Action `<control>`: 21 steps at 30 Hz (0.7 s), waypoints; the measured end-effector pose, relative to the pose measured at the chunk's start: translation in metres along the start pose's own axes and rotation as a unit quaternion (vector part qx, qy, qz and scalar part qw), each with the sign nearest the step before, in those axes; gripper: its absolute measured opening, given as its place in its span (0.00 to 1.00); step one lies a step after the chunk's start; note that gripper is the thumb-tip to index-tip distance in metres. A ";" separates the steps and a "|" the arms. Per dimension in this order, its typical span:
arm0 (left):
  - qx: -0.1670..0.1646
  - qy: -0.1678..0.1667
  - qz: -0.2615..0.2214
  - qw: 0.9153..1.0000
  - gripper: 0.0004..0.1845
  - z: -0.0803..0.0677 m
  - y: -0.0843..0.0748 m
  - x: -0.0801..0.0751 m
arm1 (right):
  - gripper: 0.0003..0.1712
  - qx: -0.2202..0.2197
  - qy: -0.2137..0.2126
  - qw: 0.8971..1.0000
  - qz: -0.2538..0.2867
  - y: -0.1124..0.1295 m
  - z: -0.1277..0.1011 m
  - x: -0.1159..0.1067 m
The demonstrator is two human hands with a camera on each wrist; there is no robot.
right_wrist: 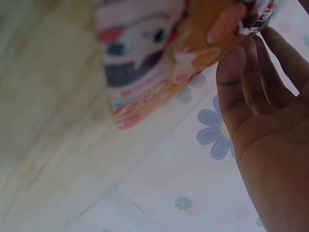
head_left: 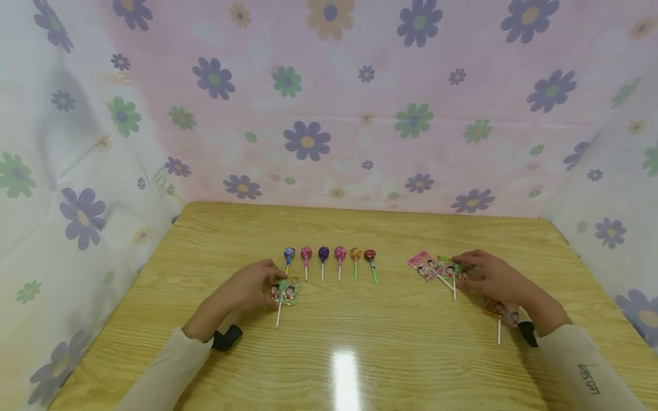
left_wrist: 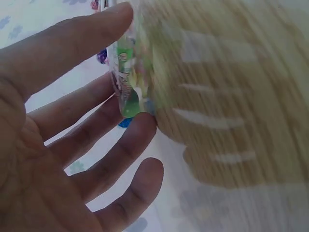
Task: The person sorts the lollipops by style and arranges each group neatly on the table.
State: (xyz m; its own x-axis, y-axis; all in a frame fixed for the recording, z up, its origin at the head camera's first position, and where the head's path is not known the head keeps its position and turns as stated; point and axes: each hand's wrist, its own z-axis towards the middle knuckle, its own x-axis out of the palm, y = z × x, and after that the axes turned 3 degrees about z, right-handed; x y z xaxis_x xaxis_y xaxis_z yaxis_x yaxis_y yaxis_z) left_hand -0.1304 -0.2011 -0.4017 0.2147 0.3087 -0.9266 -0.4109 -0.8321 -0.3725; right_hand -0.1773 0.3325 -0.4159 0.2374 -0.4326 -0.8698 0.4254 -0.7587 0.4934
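- Left hand [head_left: 252, 288] pinches a green-wrapped flat lollipop [head_left: 286, 291] between thumb and fingers; the left wrist view confirms the wrapper [left_wrist: 128, 77] is held at the fingertips. The sweet rests low over the table, just in front of the left end of the row.
- Right hand [head_left: 493, 277] rests its fingertips on a second green-wrapped flat lollipop [head_left: 449, 268]; whether the fingers pinch it or only touch it, I cannot tell. The right wrist view is blurred and shows only an orange wrapper [right_wrist: 159, 72] close by.
- A pink-wrapped flat lollipop [head_left: 422, 264] lies touching that one on its left. An orange-wrapped flat lollipop [head_left: 501, 311] lies beside the right wrist.
- Six round lollipops [head_left: 329, 255] stand in a tidy row, sticks toward the person.
- Judgement: the round sweets appear sorted already; the four flat ones remain ungrouped, so the work seems roughly half done.
- Surface: a light wooden table [head_left: 339, 365] with a glossy glare patch.
- Surroundings: a floral cloth [head_left: 329, 103], pink and white, encloses three sides.
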 end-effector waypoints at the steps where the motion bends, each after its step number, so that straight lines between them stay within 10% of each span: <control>1: -0.002 0.001 -0.004 1.000 0.29 -0.001 0.000 0.000 | 0.35 0.001 0.001 1.000 0.002 0.000 0.000 0.000; 21: 0.004 0.001 0.002 1.000 0.30 -0.008 0.004 -0.001 | 0.36 0.054 -0.004 0.997 -0.051 -0.002 0.006 0.001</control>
State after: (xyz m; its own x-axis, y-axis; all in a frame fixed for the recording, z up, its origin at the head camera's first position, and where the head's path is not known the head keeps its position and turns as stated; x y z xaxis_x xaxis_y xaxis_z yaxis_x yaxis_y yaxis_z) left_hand -0.1256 -0.2083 -0.4018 0.2160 0.3047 -0.9276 -0.4189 -0.8292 -0.3700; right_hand -0.1832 0.3302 -0.4180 0.1907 -0.3541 -0.9155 0.3508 -0.8465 0.4005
